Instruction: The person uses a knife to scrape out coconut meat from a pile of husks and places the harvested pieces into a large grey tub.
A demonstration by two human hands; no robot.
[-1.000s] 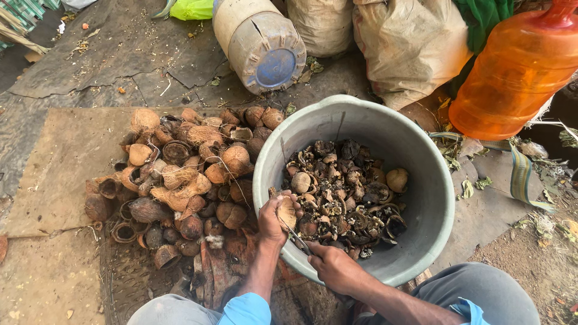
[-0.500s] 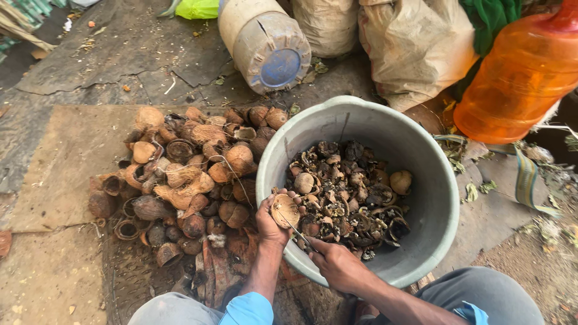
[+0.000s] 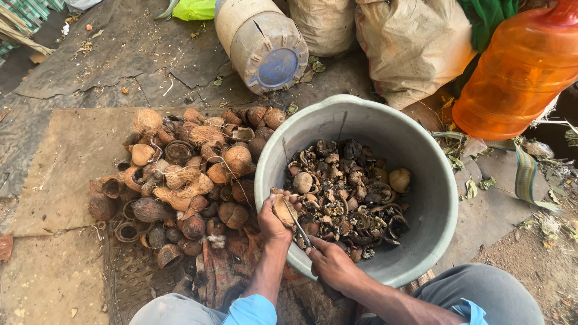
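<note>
Outdoor yard workplace: bare dirt ground (image 3: 78, 283), coconut shell heap (image 3: 180, 180), stuffed sacks (image 3: 409, 42), plastic drums (image 3: 262, 42).

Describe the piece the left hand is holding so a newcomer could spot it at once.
Find the big grey tub at centre right. At its near-left rim, the left hand cups a pale coconut shell half, with a thin blade in it. It alone is held; the rest lie loose.

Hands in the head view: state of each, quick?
Left hand: closed around a coconut shell piece at the bucket rim.
Right hand: closed on a thin metal tool, tip at the shell piece.
</note>
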